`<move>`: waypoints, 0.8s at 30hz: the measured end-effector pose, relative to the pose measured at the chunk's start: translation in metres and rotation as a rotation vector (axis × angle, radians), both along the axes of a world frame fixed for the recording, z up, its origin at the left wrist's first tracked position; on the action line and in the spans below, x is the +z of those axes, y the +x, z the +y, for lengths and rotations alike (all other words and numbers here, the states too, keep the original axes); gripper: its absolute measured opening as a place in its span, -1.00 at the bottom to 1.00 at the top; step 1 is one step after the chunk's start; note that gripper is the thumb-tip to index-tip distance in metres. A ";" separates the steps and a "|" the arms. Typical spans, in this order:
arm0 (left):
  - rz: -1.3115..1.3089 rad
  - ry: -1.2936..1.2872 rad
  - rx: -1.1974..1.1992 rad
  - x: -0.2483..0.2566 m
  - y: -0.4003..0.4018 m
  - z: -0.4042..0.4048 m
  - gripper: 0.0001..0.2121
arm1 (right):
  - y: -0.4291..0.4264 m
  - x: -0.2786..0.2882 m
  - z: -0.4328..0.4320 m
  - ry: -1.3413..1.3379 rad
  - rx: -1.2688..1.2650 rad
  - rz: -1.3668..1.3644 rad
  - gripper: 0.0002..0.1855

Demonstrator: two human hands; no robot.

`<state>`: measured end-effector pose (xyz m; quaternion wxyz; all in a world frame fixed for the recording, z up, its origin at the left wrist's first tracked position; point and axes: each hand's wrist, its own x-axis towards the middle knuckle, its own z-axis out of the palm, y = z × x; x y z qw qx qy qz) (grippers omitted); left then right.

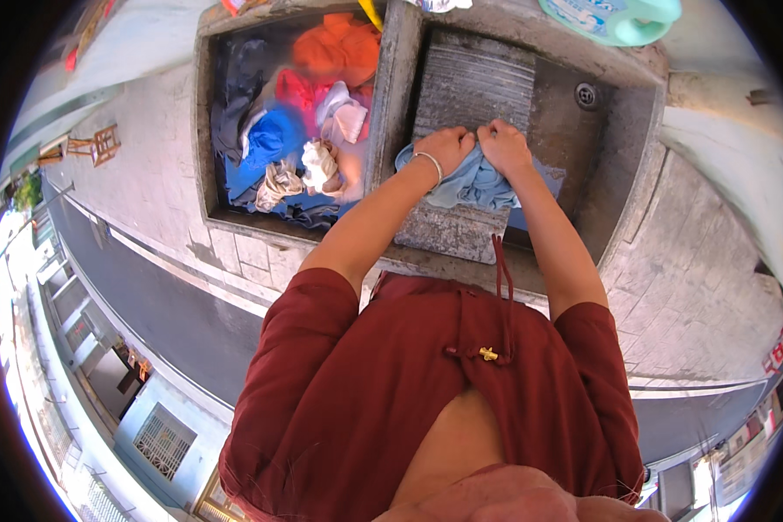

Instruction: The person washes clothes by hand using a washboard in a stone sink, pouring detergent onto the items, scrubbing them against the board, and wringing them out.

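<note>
A wet light-blue cloth (473, 186) lies bunched across a ridged stone washboard (476, 78) in the right basin. My left hand (447, 149), with a bracelet at its wrist, grips the upper left part of the cloth, its fingers curled in. Close beside it, my right hand (504, 147) is closed on the cloth's upper right part. In the left basin, soaking clothes lie in water: an orange garment (339, 49), a blue one (271, 134), a white bunched one (320, 163), and several dark, pink and pale pieces.
A concrete divider (391, 98) separates the two basins. A metal drain (586, 96) sits in the right basin's floor. On the back rim stands a mint-green detergent bottle (646, 19). A wooden stool (104, 145) is far left on the paving, with a road beyond.
</note>
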<state>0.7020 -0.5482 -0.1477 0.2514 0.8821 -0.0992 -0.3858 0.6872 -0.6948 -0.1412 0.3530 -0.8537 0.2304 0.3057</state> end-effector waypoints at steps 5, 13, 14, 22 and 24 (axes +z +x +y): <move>-0.491 0.127 -0.017 0.011 -0.030 0.002 -0.50 | -0.042 -0.028 -0.006 -0.005 0.084 -0.344 -0.51; -0.700 -0.159 -0.123 0.053 -0.139 0.045 -0.61 | -0.172 0.049 0.031 -0.094 0.135 -0.863 -0.63; -0.721 -0.141 -0.129 0.048 -0.144 0.046 -0.65 | -0.179 0.042 0.034 -0.081 0.143 -0.871 -0.63; -0.627 -0.126 -0.120 0.026 -0.076 0.016 -0.79 | -0.101 0.006 0.011 0.022 0.050 -0.745 -0.82; -0.568 -0.091 -0.126 0.022 -0.066 0.012 -0.81 | -0.085 0.004 0.007 0.022 0.050 -0.699 -0.89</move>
